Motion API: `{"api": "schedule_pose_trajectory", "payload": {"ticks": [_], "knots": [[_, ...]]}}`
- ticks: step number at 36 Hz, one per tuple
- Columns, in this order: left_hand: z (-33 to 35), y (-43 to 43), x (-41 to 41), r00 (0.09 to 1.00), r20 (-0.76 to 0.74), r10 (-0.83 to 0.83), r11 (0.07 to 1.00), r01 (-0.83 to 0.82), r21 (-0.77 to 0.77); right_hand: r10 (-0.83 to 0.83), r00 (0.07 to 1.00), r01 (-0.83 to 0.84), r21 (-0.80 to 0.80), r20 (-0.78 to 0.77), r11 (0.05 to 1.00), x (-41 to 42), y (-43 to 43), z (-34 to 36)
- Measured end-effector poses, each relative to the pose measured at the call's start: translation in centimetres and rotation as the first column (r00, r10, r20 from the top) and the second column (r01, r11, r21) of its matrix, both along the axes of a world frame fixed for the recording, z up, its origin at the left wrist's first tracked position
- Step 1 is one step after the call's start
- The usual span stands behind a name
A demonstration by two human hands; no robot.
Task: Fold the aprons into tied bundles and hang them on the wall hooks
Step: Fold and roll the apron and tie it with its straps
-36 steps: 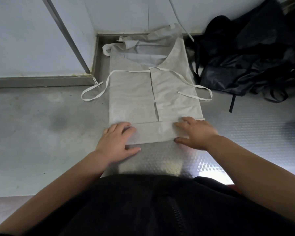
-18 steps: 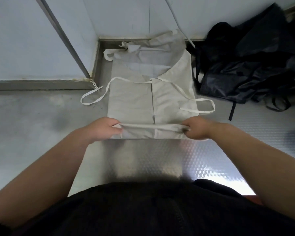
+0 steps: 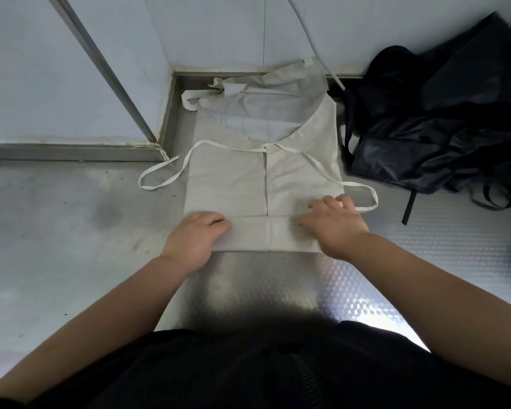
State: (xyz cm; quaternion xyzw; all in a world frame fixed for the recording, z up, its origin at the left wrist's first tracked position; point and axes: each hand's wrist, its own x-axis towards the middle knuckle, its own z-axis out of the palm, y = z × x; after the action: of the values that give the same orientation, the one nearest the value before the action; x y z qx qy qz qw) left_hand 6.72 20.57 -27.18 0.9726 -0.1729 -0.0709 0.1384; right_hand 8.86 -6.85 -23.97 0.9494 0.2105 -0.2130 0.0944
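1. Lost the apron's far end under a crumpled cloth by the wall; could not tell whether that cloth was part of the same apron.
2. Could not make out the dark heap on the right: bag or garments, cut off by the frame edge.
3. Saw only bare forearms and a black top of the person, cropped at the bottom.
4. Found the apron lying flat on the steel table, sides folded in to meet along a centre line, near end turned up into a narrow band.
5. Noted the left tie looping off the apron's left edge onto the table, and the right tie looping off the right edge.
6. Found the left hand palm-down on the band's left end, fingers together and slightly bent, pressing. Could not see the thumb, so could not tell if it sat under the cloth.
7. Found the right hand palm-down on the band's right end, fingers spread and reaching past the fold onto the apron, pressing and pinching nothing. Could not tell whether the outermost finger touched the right tie.
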Motion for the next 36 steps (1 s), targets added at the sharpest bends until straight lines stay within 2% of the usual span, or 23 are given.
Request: {"api": "schedule_pose_trajectory", "payload": {"ticks": [3, 5, 7, 12, 14, 16, 18, 20, 24, 27, 32, 34, 36], "knots": [[0.3, -0.3, -0.6, 0.996, -0.093, -0.004, 1.000, 0.005, 0.011, -0.046, 0.992, 0.054, 0.062, -0.122, 0.997, -0.9, -0.2, -0.6], [0.3, -0.3, -0.8, 0.986, -0.162, -0.036, 0.993, 0.054, 0.109, -0.053, 0.981, 0.065, 0.062, -0.185, 0.996, -1.6, -0.5, -0.7], [0.3, -0.1, -0.8, 0.972, -0.233, -0.020, 0.981, 0.064, 0.185, -0.055, 0.981, 0.073, 0.088, -0.185, 0.993, -2.0, -0.6, -0.9], [0.7, -0.6, 0.2, 0.981, -0.188, -0.039, 0.976, 0.077, 0.202, -0.113, 0.989, 0.129, 0.184, -0.096, 0.974, -1.9, -0.6, -0.7], [1.2, -0.5, 0.7, 0.983, -0.176, -0.043, 0.977, 0.079, 0.200, -0.186, 0.972, 0.213, 0.202, -0.142, 0.956, -1.8, -0.5, -0.3], [2.2, -0.5, 1.4, 0.974, -0.225, -0.032, 0.990, 0.063, 0.129, -0.225, 0.942, 0.284, 0.235, -0.247, 0.930, -1.5, -0.7, 0.3], [3.2, -0.3, 2.2, 0.925, -0.378, 0.020, 0.997, 0.009, 0.073, -0.213, 0.919, 0.296, 0.223, -0.332, 0.929, -1.0, -1.0, 1.1], [3.8, 0.0, 3.2, 0.853, -0.521, 0.032, 0.999, -0.004, 0.054, -0.191, 0.918, 0.257, 0.155, -0.347, 0.954, -0.5, -1.3, 1.8], [3.8, 0.7, 4.2, 0.762, -0.641, 0.092, 0.996, -0.079, 0.049, -0.263, 0.890, 0.318, 0.094, -0.372, 0.943, -0.1, -1.9, 2.2], [2.9, 1.3, 4.4, 0.809, -0.566, 0.157, 0.988, -0.122, 0.099, -0.322, 0.868, 0.376, 0.077, -0.378, 0.923, 0.3, -2.1, 1.6], [1.5, 1.3, 3.6, 0.906, -0.269, 0.326, 0.940, -0.280, 0.195, -0.423, 0.845, 0.477, 0.104, -0.326, 0.873, 0.4, -2.3, 0.5], [0.7, 1.0, 2.9, 0.961, -0.072, 0.268, 0.940, -0.244, 0.238, -0.460, 0.848, 0.495, 0.078, -0.263, 0.866, 0.1, -2.4, 0.4], [-0.1, 0.9, 2.2, 0.979, 0.102, 0.174, 0.960, -0.192, 0.205, -0.485, 0.854, 0.503, 0.059, -0.189, 0.862, -0.2, -2.5, 0.1]]}}
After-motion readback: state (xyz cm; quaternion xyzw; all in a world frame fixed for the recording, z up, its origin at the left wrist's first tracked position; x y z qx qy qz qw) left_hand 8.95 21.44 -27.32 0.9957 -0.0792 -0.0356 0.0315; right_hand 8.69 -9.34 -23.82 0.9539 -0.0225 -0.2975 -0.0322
